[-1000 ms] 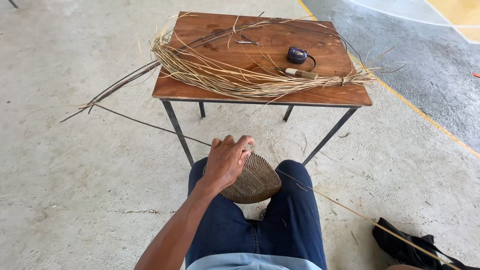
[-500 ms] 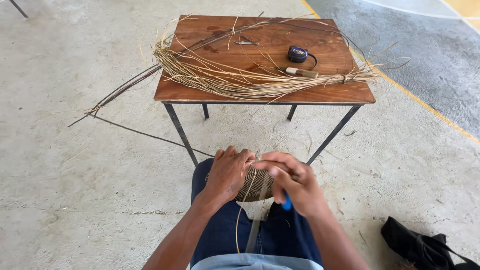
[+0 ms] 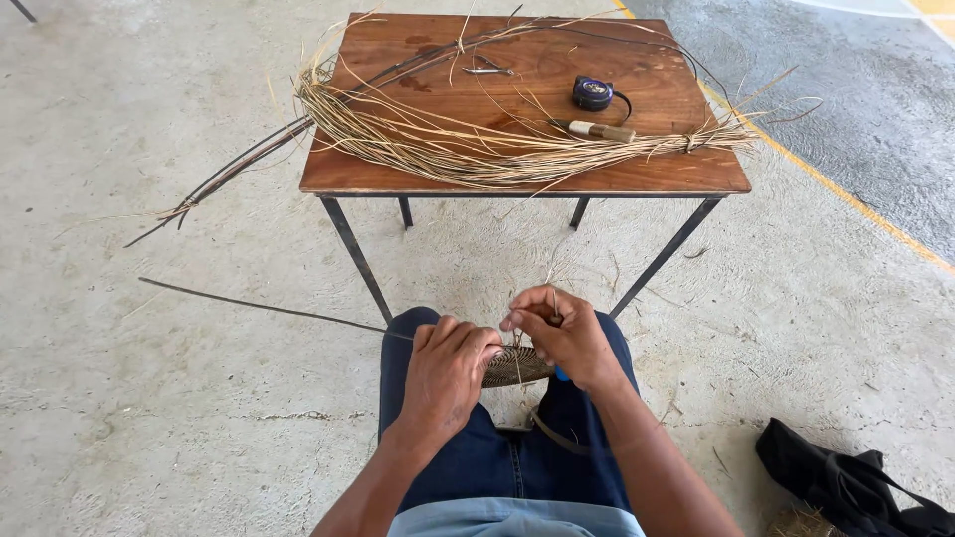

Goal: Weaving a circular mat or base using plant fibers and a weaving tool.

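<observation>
A small, round, flat disc of tightly woven brown and tan fibre (image 3: 515, 366) lay on the person's lap, over dark blue trousers (image 3: 468, 467). The left hand (image 3: 445, 373) rested on its near edge, fingers curled over the rim and pressing it down. The right hand (image 3: 564, 333) sat on its far side, thumb and forefinger pinched shut on a thin pale strand (image 3: 553, 273) that rose from the weave; something blue (image 3: 560, 375) showed under that palm, too hidden to identify.

Judging by its size, the disc looked like only a woven base: no walls had risen, and loose strands stood out of it.

Ahead stood the square brown wooden counter on dark metal legs (image 3: 637, 179). Across it lay a long bundle of dry straw-coloured fibres (image 3: 468, 149), apparently mostly unused, with dark stems (image 3: 234, 177) trailing off the left edge. Also there were a dark round tape measure (image 3: 593, 93), a wooden-handled tool (image 3: 597, 130) and a small metal tool (image 3: 487, 69). A black bag (image 3: 846, 482) lay on the concrete floor (image 3: 149, 398) at right.
</observation>
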